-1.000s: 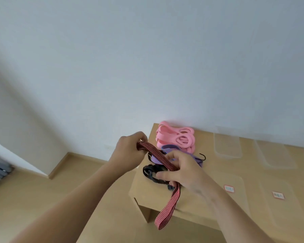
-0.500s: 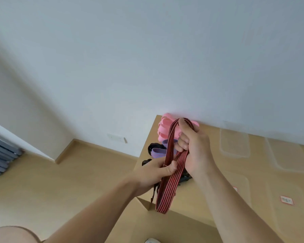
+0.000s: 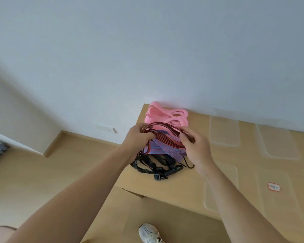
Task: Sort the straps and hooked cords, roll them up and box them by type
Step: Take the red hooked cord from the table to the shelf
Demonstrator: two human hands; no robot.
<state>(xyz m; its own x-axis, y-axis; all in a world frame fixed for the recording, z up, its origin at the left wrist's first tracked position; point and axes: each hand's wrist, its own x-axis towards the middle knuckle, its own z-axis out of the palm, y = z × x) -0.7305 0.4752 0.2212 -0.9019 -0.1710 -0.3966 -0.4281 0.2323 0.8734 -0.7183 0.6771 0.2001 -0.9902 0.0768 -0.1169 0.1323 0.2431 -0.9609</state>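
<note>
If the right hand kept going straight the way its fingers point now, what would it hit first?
The right hand grips the red striped cord and points left toward the left hand, so it would probably meet that hand's fingers first; depth is hard to judge here.

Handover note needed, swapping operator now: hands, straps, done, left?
Left hand: grips one end of the folded red striped cord.
Right hand: pinches the other end.
The cord is held above the pile at the table corner: pink bands by the wall, purple striped strap, black buckle straps nearest.
Clear boxes lie to the right; nothing visible inside them.
Done: red cord gathered into loops.
Left: box it, then roll and box the rest by type.
</note>
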